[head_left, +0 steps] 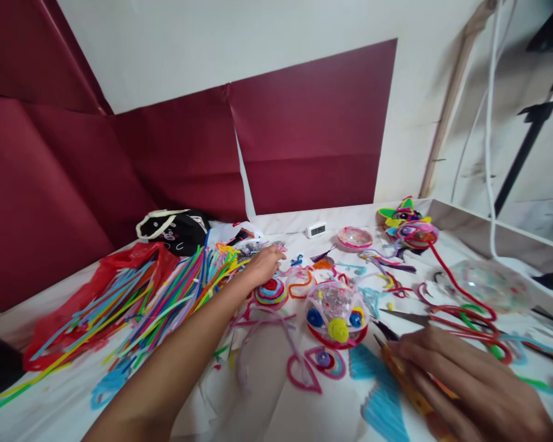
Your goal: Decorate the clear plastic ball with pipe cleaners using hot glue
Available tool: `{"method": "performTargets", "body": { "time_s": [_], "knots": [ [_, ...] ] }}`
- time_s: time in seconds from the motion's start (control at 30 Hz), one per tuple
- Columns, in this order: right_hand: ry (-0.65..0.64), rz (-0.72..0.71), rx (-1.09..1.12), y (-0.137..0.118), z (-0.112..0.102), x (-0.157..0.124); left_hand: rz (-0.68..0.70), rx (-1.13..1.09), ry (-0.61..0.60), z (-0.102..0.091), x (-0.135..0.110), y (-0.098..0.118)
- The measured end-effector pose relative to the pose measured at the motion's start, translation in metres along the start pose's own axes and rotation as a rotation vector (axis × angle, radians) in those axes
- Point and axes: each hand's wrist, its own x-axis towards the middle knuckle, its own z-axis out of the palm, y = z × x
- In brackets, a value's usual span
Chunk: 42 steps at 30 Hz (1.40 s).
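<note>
While the left hand [266,265] stretches out to the middle of the frame, its fingers point away from the wearer and lie close to one another; small things crowd about the fingertips, and whether they pinch any of them I cannot tell. Just below that hand sits a striped round piece [271,296] in rings of several colours, and left of it a broad heap of coloured pipe cleaners [184,288] spreads beside a red plastic bag [133,255]. At the lower right of the frame, the right hand [470,374] is curled around an orange-yellow tool [403,376], fingers closed over its handle and the pointed tip aimed toward the upper left; the hand is a little blurred. Between the two hands, right of the frame's centre, rests a clear ball [334,299] with blue eyes, a yellow nose [338,330] and a red edge along its bottom, well apart from the left hand and near the tool's tip. Just below the ball lie a pink loop [304,374] and an eye-shaped piece [325,362] with a purple centre. Blue fuzzy strips [384,408] lie beside the tool, at the lower edge.
</note>
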Motion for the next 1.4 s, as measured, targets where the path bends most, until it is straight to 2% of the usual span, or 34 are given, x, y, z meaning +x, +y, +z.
{"method": "performTargets", "body": {
  "time_s": [0.17,0.43,0.73,0.9,1.13,1.23,1.4],
  "knots": [
    [-0.011,0.024,0.043,0.001,-0.002,0.0,0.003,0.181,-0.24,0.008,0.02,-0.008],
    [0.004,-0.011,0.099,-0.001,-0.003,0.01,-0.006,0.288,-0.347,0.005,0.027,-0.013],
    [-0.033,-0.017,0.087,-0.006,-0.003,0.014,0.009,0.299,-0.315,-0.002,0.021,-0.015],
    [-0.073,0.038,0.133,-0.004,0.002,0.0,0.026,0.299,-0.268,-0.011,0.014,-0.008],
    [-0.061,0.109,0.126,-0.005,0.009,-0.014,0.061,0.242,-0.209,-0.014,0.004,0.008],
    [-0.063,0.102,0.117,-0.004,0.011,-0.015,0.026,0.204,-0.209,-0.011,0.004,0.007],
    [-0.085,0.051,0.113,0.001,0.015,-0.018,-0.123,0.187,-0.219,-0.008,0.01,0.0]
  ]
}}
